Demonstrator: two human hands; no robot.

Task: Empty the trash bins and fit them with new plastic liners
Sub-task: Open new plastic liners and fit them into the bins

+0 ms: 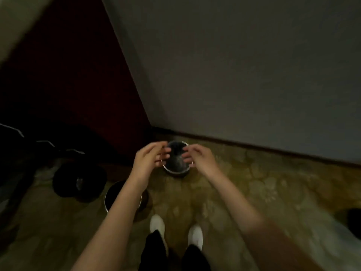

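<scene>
Over by the wall at 12 o'clock, left hand (150,155) and right hand (199,156) flank the bin (175,171), half-curled, likely to seat a liner; can't tell if they're gripping one

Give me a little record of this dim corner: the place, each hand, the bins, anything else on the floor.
place: room corner, patterned carpet, grey wall
corner bin: round, shiny-rimmed, upright by the wall; whether it has a liner is unclear
left hand: over the bin's left rim, fingers loosely spread, nothing plainly held
right hand: likewise, over the right rim
second bin: round, upright, partly behind the left forearm
dark bundle: left of the second bin, too dark to identify
white shoes: pointing toward the corner bin
</scene>
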